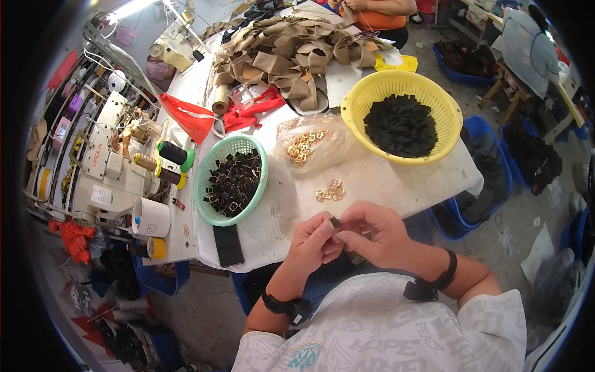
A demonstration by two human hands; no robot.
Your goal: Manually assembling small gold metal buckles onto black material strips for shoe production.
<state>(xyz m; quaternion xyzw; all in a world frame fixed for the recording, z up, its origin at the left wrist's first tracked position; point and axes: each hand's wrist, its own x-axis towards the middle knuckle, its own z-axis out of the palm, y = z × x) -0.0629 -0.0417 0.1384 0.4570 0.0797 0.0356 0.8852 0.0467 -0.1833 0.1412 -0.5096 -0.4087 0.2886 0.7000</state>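
Close in front of my body, my two hands meet at the table's near edge. Between the fingertips is a small black strap piece with a gold-coloured metal buckle [334, 222]. My left hand [313, 243] pinches it between thumb and fingers. My right hand [381, 234] has its thumb and fingers closed against the other side of the same piece; its fingertips partly hide it. Just beyond lies a small pile of loose gold buckles [331, 191]. A mint green basket [264, 186] at left holds black pieces fitted with buckles. A yellow basket [455, 124] at right holds plain black strips.
A clear bag of gold buckles [310, 146] sits between the baskets. A phone [229, 245] lies by the green basket. Brown fabric pieces [285, 53] heap at the far end. Sewing machines [114, 161] stand left, blue bins [496, 161] right. Another person [387, 15] is at the back.
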